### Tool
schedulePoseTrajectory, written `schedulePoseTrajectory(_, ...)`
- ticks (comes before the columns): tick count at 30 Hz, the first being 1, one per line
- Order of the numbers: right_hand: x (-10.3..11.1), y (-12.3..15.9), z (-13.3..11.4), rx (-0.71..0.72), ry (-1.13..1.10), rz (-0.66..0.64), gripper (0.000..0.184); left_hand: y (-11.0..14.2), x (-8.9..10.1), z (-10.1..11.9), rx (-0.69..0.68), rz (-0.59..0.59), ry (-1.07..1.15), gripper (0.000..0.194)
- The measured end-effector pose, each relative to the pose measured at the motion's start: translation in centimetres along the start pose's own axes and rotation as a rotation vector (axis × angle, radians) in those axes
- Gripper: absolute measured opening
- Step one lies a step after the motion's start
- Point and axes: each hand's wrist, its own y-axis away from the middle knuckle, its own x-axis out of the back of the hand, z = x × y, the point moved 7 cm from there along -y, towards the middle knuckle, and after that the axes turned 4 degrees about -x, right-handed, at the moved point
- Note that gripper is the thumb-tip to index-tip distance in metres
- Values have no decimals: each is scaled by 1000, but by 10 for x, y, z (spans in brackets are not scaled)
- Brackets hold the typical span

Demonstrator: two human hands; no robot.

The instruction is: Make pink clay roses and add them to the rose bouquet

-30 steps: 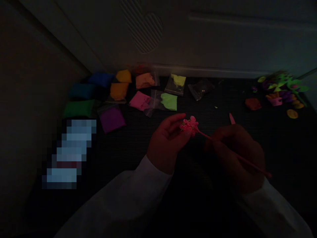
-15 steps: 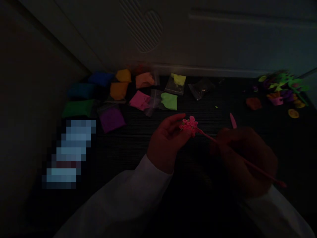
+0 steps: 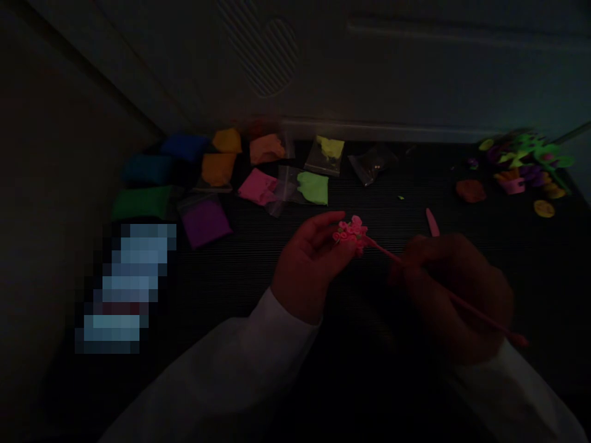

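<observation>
The scene is very dark. My left hand (image 3: 308, 264) pinches a small cluster of pink clay rosettes (image 3: 351, 233) between thumb and fingertips above a dark ribbed mat (image 3: 258, 271). My right hand (image 3: 455, 295) is closed round a thin pink stick tool (image 3: 457, 299), whose tip touches the cluster from the right. Both arms wear white sleeves.
Several bags of coloured clay lie at the back left: purple (image 3: 205, 220), pink (image 3: 258, 186), light green (image 3: 313, 187), orange (image 3: 216, 168), green (image 3: 141, 202), blue (image 3: 184, 146). A second pink tool (image 3: 432, 221) lies on the mat. Finished clay pieces (image 3: 526, 163) sit at the far right. A white panel rises behind.
My right hand slid a little right along the stick tool, then held still. The left hand kept the clay cluster in place.
</observation>
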Motion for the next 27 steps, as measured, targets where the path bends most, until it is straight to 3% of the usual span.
schedulePoseTrajectory(11,-1,-1,-4,55,16,-7,10,-1,-2,0,17,-6,1,36)
schedulePoseTrajectory(17,5,-1,1,-20,22,32,10,0,-1,-3,68,37,38,35)
schedulePoseTrajectory(22,5,-1,1,8,23,33,10,1,-3,-4,91,34,86,36)
schedulePoseTrajectory(25,3,0,3,-65,-44,31,10,1,-3,-3,88,43,79,36)
schedulePoseTrajectory(27,5,0,5,-135,-120,112,6,1,-2,-2,79,44,75,35)
